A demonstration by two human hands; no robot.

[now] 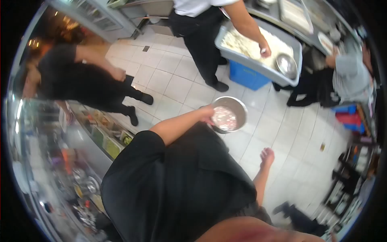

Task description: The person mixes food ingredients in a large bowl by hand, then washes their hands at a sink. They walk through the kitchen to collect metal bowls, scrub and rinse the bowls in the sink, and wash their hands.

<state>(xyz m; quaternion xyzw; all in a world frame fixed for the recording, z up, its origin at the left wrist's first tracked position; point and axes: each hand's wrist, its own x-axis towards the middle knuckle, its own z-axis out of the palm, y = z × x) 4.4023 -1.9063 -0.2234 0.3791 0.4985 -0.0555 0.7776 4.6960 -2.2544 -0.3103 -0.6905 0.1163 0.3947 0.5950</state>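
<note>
My left hand (207,115) grips the near left side of a round metal pot (240,112), its fingers closed at the rim. Pale pinkish contents lie at the bottom of the pot; what they are cannot be made out. Away from the pot, my right hand (267,155) hangs over the tiled floor with its fingers apart and nothing in it.
A grey tub (259,66) of white food with a metal bowl (286,65) stands on a blue crate (248,76). One person (197,36) reaches into it. Other people stand at left (76,80) and right (350,76). A counter with food containers (109,145) runs along the left.
</note>
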